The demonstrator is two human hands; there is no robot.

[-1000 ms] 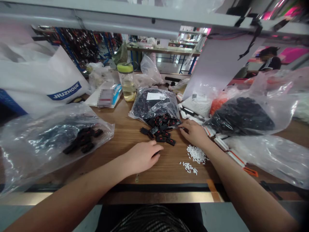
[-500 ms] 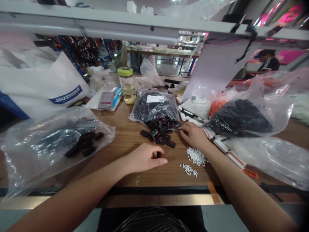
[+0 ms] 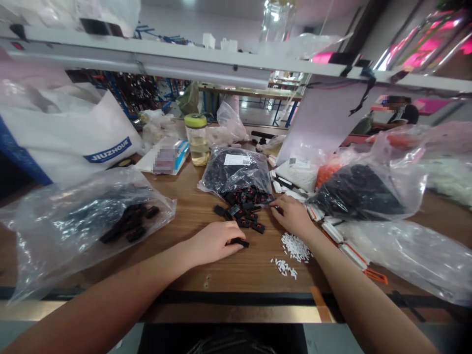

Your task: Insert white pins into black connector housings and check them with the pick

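Observation:
My left hand (image 3: 216, 242) rests low over the wood table, its fingers and thumb closed on a small black plastic part (image 3: 240, 242) that pokes out past the fingertips. To the right, my right hand (image 3: 293, 214) is at the right edge of a pile of black plastic parts (image 3: 245, 212) with red marks. Its fingers are bent toward the thumb, with a dark spot between them that I cannot make out. The pile spills from the mouth of a clear bag (image 3: 236, 169) with a white label. Small white pins (image 3: 295, 247) lie in a heap near my right wrist.
On the left lies a clear bag with black parts (image 3: 136, 223). Behind stand a green-lidded bottle (image 3: 197, 142) and a white JIUZHOUE bag (image 3: 70, 132). Bags of dark parts (image 3: 357, 189) and orange-white pieces (image 3: 354, 253) line the right. A shelf (image 3: 221, 56) crosses above; a person (image 3: 400, 113) sits beyond.
The black part in my left hand now sticks out sideways, and the fingers have closed further over it. My right hand stays by the pile. The whole view has shifted slightly as my head moved.

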